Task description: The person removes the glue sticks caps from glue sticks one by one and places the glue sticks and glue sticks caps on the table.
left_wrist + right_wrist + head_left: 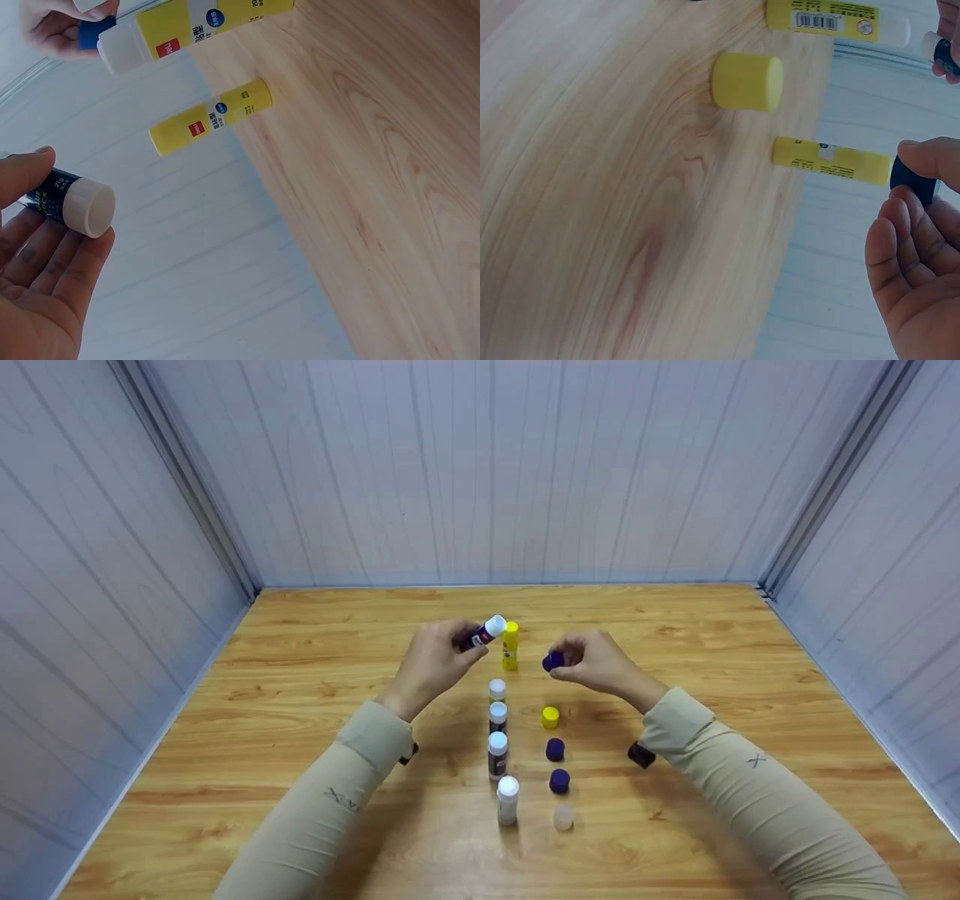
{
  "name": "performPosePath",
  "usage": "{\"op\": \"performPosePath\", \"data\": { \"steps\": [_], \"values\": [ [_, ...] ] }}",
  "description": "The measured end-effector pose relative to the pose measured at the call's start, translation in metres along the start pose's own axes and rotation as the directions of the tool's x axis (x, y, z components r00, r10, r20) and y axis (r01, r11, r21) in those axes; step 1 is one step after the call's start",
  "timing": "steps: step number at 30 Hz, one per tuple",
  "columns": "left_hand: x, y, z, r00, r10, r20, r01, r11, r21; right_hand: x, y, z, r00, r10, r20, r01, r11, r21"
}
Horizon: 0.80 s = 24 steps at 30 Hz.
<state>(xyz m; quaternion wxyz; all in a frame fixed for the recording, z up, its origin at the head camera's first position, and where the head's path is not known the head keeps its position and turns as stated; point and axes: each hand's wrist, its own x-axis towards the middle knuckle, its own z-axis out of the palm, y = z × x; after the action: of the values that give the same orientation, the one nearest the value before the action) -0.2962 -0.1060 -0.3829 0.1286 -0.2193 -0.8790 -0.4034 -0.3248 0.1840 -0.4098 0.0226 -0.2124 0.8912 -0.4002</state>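
My left hand [439, 656] grips a dark blue glue stick [477, 640] above the table; its white top end [90, 208] shows uncapped and tilts up to the right. To the right, my right hand [596, 660] pinches a dark blue cap [553, 661] between thumb and fingers, apart from the stick. A capped yellow glue stick [511, 649] stands just beyond, between the hands. Nearer me, an uncapped yellow glue stick [217, 22] heads a column of upright sticks.
Down the column stand two dark sticks [497, 761] and a white stick [508, 802] in front. Beside them lie a yellow cap [550, 718], two dark blue caps [555, 750] and a translucent cap [563, 817]. Pale panels [495, 472] enclose the wooden table [300, 645].
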Motion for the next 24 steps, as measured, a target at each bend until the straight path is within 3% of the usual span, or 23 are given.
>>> {"op": "performPosePath", "data": {
  "steps": [10,24],
  "values": [
    [-0.001,0.0,0.001,1.0,0.015,0.006,-0.014,1.0,-0.018,0.008,0.013,0.013,0.995,0.049,0.085,-0.042,0.996,-0.081],
    [0.0,-0.001,0.003,1.0,0.024,0.009,-0.023,0.999,-0.03,0.014,0.028,0.026,0.969,0.149,0.196,-0.11,0.974,-0.196]
  ]
}}
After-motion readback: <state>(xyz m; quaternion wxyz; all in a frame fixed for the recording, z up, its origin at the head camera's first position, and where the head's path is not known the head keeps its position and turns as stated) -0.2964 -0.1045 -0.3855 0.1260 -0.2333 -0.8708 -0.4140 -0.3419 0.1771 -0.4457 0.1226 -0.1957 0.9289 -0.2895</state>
